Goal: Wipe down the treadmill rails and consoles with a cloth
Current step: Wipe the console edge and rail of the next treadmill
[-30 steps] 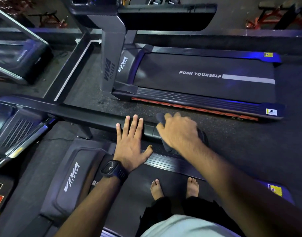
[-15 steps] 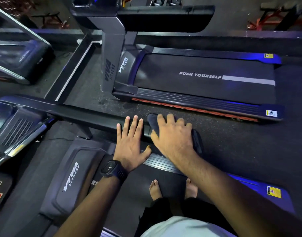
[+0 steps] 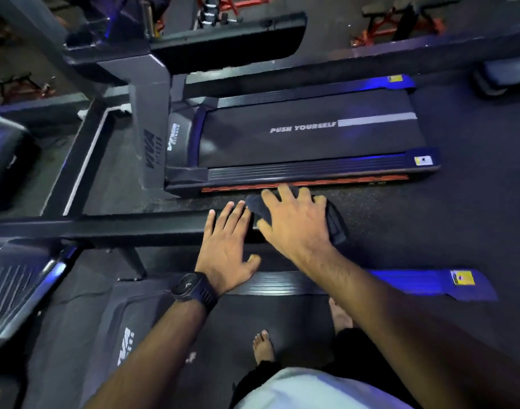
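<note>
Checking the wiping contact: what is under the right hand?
A dark cloth lies under the right hand, draped over the handrail end. The rail surface beneath is hidden.

Printed white on the far treadmill belt point(image 3: 306, 143): "PUSH YOURSELF". Down its grey upright point(image 3: 150, 119): "VIVA", blurred.

Dim gym light, blue glow on surfaces, slight motion blur, wide-angle edge distortion.
</note>
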